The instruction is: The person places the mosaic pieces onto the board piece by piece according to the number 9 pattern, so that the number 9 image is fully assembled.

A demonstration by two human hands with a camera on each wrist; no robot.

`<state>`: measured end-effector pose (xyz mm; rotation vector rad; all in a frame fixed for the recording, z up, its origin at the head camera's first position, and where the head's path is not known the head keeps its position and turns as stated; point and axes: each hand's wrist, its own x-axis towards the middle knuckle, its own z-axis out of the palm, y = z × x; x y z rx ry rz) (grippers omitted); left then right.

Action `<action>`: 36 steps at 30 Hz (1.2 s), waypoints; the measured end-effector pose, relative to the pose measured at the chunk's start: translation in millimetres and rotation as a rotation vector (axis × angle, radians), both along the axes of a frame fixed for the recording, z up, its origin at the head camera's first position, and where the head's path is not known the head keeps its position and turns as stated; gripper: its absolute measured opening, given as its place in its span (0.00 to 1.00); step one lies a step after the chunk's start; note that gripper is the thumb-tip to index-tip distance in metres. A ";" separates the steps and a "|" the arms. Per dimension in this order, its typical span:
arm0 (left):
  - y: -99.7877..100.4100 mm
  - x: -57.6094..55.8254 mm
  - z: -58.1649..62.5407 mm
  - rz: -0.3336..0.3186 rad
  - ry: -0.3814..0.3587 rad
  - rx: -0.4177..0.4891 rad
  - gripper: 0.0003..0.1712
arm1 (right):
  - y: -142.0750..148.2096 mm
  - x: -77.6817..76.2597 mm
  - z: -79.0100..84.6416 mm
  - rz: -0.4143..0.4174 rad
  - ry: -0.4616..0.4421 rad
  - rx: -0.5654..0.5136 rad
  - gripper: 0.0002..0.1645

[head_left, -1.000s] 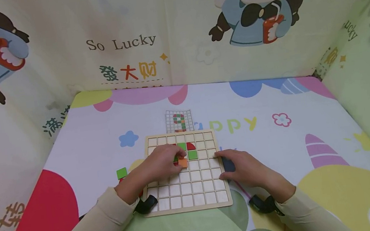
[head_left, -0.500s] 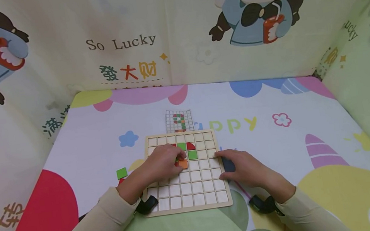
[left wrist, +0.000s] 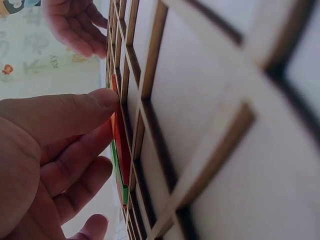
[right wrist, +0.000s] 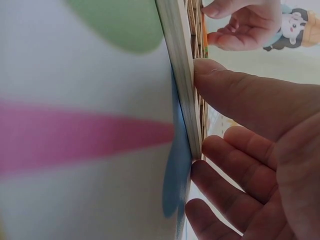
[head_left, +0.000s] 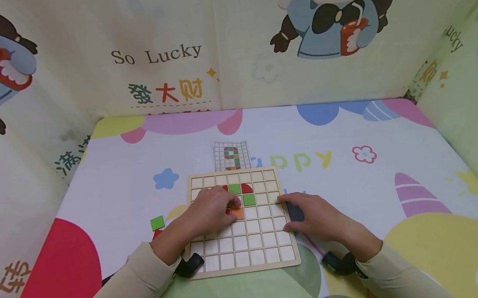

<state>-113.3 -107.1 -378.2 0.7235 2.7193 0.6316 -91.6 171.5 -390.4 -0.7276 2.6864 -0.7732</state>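
Left hand [head_left: 212, 210] seemingly pinches orange tile [head_left: 238, 213] between fingertips; right hand [head_left: 317, 215], spread, touches board [head_left: 255, 242]

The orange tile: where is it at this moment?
In the head view, the orange tile is near the middle of the grid board, at the fingertips of the left hand, diagonally below and left of a green tile.
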 end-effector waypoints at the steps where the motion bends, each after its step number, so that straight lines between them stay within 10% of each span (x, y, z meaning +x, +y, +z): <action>1: -0.1 0.0 -0.1 -0.001 0.002 0.001 0.10 | 0.0 0.1 0.3 0.000 0.000 -0.001 0.36; 19: -2.4 -0.2 -0.6 -0.031 0.000 0.027 0.12 | 0.1 -1.2 -0.9 0.001 0.008 -0.002 0.36; 36: -28.7 -3.7 21.9 0.107 -0.131 0.117 0.28 | 1.1 -1.3 -1.7 0.006 0.012 -0.002 0.36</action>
